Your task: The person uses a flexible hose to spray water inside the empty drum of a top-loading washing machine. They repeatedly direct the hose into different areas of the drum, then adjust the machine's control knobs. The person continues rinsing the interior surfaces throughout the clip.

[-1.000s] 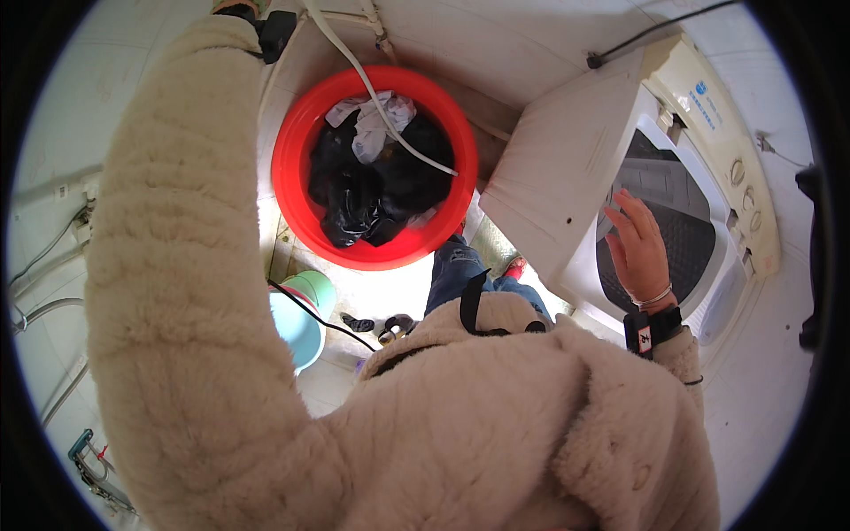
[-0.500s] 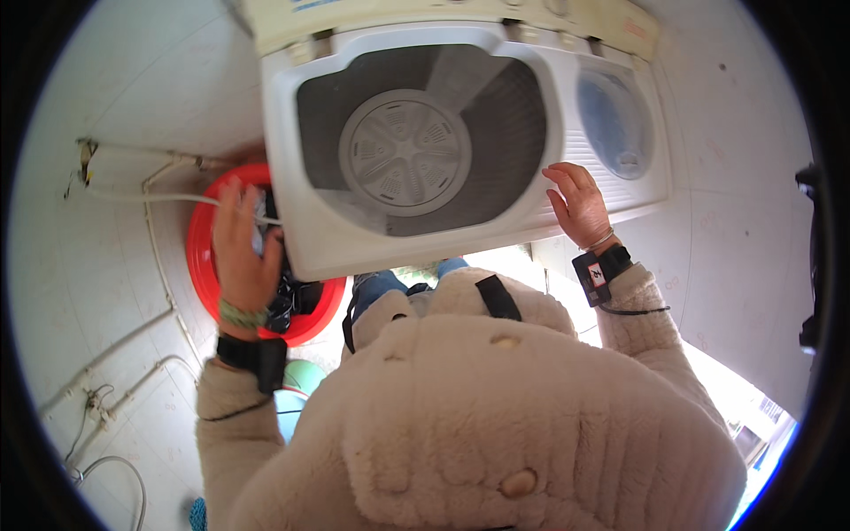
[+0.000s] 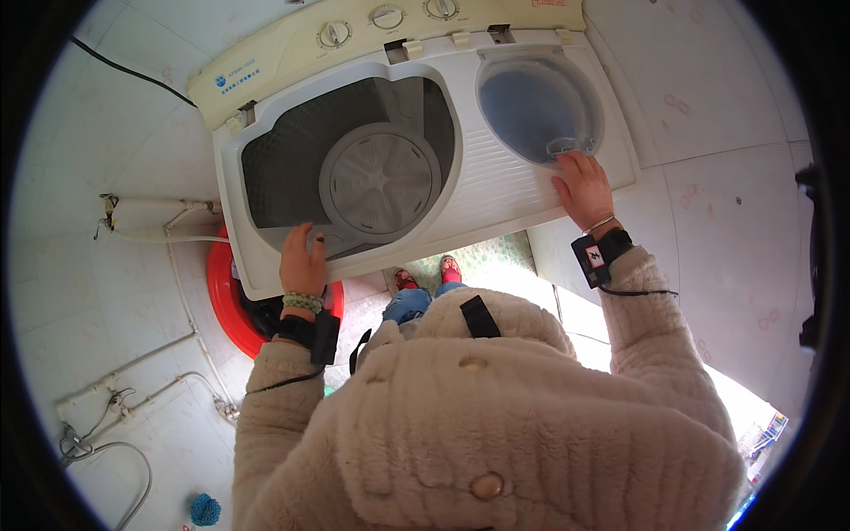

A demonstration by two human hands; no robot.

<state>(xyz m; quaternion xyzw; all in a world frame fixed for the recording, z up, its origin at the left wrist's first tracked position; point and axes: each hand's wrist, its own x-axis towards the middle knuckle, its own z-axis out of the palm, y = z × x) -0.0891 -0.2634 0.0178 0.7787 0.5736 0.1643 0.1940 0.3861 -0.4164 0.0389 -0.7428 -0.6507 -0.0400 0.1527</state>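
Note:
A twin-tub washing machine (image 3: 509, 181) stands in front of me. Its wash tub (image 3: 266, 190) on the left is uncovered, showing a ribbed round disc (image 3: 379, 179) at the bottom. On the right, a see-through bluish round lid (image 3: 536, 102) covers the spin tub. My right hand (image 3: 586, 193) reaches to the lid's clear handle (image 3: 571, 146), fingertips at it and thumb apart. Over the wash tub's front left rim is my left hand (image 3: 303, 261), fingers stretched out and holding nothing; whether it touches the rim I cannot tell.
A red basin (image 3: 232, 314) with dark contents stands on the floor, partly under the machine's left front corner. Pipes (image 3: 181, 292) and a pale hose (image 3: 168, 239) run along the left tiled wall. Control knobs (image 3: 387, 16) line the machine's back panel. A blue scrubber (image 3: 204, 509) shows at lower left.
My right hand has gone from beside the wash tub to the spin lid's handle. My left hand has moved from over the red basin to the tub's front rim. The view has shifted right.

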